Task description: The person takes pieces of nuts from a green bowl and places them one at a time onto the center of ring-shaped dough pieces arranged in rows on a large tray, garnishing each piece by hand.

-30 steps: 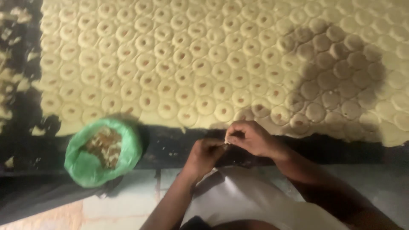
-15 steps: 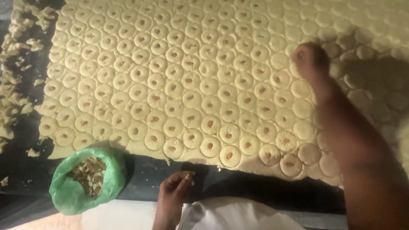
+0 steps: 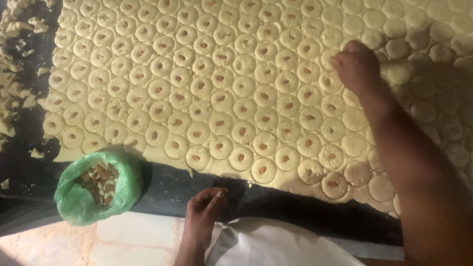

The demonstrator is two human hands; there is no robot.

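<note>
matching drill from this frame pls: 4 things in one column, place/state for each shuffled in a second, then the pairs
Things:
1. right hand
2. left hand
3. green bag
4. dough scraps

Places or states:
A. loose pale bits along the far left edge, on the dark sheet
B. near the bottom edge, fingers curled, over the dark sheet by the white cloth
C. open at lower left, nut slivers inside
D. reached out over the dough rounds at upper right, fingertips down on them

Pairs: 1-D, 2-B, 3-C, 4-A
</note>
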